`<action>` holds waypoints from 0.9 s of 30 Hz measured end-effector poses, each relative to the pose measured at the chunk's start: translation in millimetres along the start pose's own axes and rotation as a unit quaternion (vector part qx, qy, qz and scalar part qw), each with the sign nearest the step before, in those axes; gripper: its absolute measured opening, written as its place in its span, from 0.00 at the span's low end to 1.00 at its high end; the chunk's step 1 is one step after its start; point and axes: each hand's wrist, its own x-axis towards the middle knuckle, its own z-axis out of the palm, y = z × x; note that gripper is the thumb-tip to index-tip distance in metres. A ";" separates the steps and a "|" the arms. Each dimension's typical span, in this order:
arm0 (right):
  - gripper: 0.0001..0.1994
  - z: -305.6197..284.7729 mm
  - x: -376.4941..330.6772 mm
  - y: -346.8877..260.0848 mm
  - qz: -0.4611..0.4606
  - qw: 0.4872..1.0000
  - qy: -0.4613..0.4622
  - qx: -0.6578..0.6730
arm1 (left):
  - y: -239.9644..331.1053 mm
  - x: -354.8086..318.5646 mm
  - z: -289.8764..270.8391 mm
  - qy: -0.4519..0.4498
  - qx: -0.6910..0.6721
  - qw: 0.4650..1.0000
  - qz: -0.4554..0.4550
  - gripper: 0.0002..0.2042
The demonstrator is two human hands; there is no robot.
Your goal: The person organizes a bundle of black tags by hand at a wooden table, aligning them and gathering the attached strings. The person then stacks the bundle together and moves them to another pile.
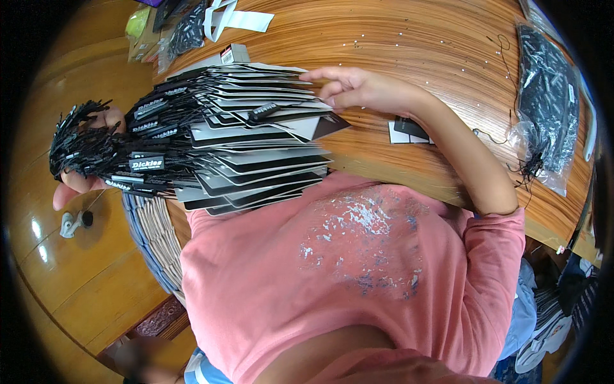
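Note:
A thick bundle of black-and-white hang tags [256, 150] is fanned out in front of my chest, over the table's near left edge. Black strings with small black plastic seals run from the tags to the left. My left hand [78, 182] is closed round the gathered strings, which hide most of its fingers. At the tags' right-hand ends is my right hand [358, 88], its fingers apart and slightly bent. Its fingertips touch the card edges at the far side of the bundle. One black seal [263, 112] lies across the tags near that hand.
On the wooden table [435, 57] lie a loose black-and-white tag [409, 130] and scattered tiny white bits. A clear bag of black strings [547, 102] lies at the right, another bag [187, 32] at the far left. Stacked folded fabric [150, 237] stands below the bundle.

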 end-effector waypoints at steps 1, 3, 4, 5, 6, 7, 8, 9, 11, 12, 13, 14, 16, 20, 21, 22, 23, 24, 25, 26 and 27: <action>0.23 4.3 -2.4 1.5 -0.005 1.000 0.017 0.007 | 3.7 0.9 -6.5 -0.056 -0.025 0.998 -0.035 0.20; 0.21 5.1 -11.4 -2.4 0.020 1.000 0.017 -0.017 | 3.9 -4.3 -2.0 -0.019 -0.012 0.999 -0.023 0.20; 0.20 5.4 -17.5 -7.8 0.032 0.999 0.014 -0.029 | 4.6 -6.7 1.3 0.000 -0.003 1.000 -0.017 0.20; 0.19 9.7 -27.3 -21.7 0.047 0.994 0.070 -0.073 | 5.1 -6.2 0.1 -0.011 0.000 1.000 -0.017 0.21; 0.19 8.6 -33.6 -33.1 0.030 0.994 0.088 -0.065 | 6.8 -6.9 0.0 -0.022 0.004 1.000 -0.017 0.22; 0.19 5.6 -39.2 -43.2 0.014 0.993 0.106 -0.055 | 7.8 -10.9 0.1 -0.003 0.015 1.000 -0.006 0.22; 0.19 3.0 -44.4 -52.8 -0.006 0.989 0.139 -0.050 | 4.4 -13.7 -5.3 0.004 0.016 1.000 0.009 0.23; 0.19 1.9 -48.3 -61.7 -0.049 0.984 0.159 -0.065 | 2.1 -16.7 -9.7 0.011 0.015 1.000 0.024 0.25; 0.20 2.6 -54.4 -79.6 -0.124 0.973 0.173 -0.088 | 3.3 -27.0 5.5 0.153 0.056 0.987 0.016 0.27; 0.20 3.1 -53.8 -87.4 -0.137 0.977 0.141 -0.086 | 0.5 -33.4 9.1 0.156 0.107 0.982 0.030 0.27; 0.20 2.2 -58.3 -97.7 -0.154 0.977 0.121 -0.082 | 6.9 -39.0 -4.3 0.078 0.075 0.994 -0.003 0.24; 0.21 2.8 -62.8 -107.8 -0.171 0.977 0.101 -0.079 | 14.4 -44.4 -17.9 0.001 0.048 0.998 -0.039 0.24; 0.18 11.8 -66.0 -126.3 -0.255 0.960 0.113 -0.005 | 11.1 -46.5 -17.3 0.084 0.091 0.992 -0.029 0.24; 0.22 -9.7 -59.7 -139.5 -0.409 0.911 0.015 -0.047 | -5.1 -49.7 -3.0 0.321 0.162 0.933 -0.011 0.27; 0.22 -11.5 -56.6 -148.5 -0.429 0.903 -0.018 -0.033 | -12.3 -48.6 1.4 0.339 0.194 0.921 0.001 0.28; 0.22 -7.8 -55.1 -151.8 -0.440 0.898 -0.008 -0.028 | -10.9 -53.4 -5.3 0.302 0.154 0.941 -0.014 0.26; 0.22 -3.9 -54.0 -155.2 -0.451 0.892 0.003 -0.024 | -5.8 -62.2 -18.1 0.263 0.113 0.958 -0.030 0.25; 0.21 0.1 -52.8 -158.8 -0.462 0.886 0.015 -0.020 | -4.0 -66.1 -24.1 0.254 0.103 0.961 -0.032 0.25; 0.21 7.2 -54.3 -162.5 -0.439 0.895 0.059 -0.052 | -2.6 -70.0 -29.8 0.244 0.092 0.965 -0.035 0.25; 0.20 14.6 -56.4 -166.9 -0.415 0.900 0.102 -0.084 | -1.5 -73.6 -35.7 0.234 0.081 0.968 -0.039 0.25; 0.20 21.7 -58.9 -170.8 -0.387 0.903 0.147 -0.116 | -7.4 -73.0 -36.1 0.223 0.085 0.971 -0.024 0.25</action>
